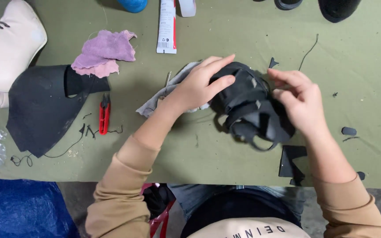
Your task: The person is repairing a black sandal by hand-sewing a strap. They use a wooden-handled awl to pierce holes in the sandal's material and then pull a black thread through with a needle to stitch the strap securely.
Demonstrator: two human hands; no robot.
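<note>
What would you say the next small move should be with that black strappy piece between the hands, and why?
Probably a small turn of the black strappy piece toward the right hand. The left hand already grips its top from above, while the right hand's fingertips only pinch at its right edge, so the pinch looks to need a better hold.

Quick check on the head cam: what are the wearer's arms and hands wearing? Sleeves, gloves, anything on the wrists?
Both arms wear long tan sleeves with ribbed cuffs, pushed up so the forearms show. The left hand and right hand are bare: no gloves, and no rings, watch or bands visible.
</note>
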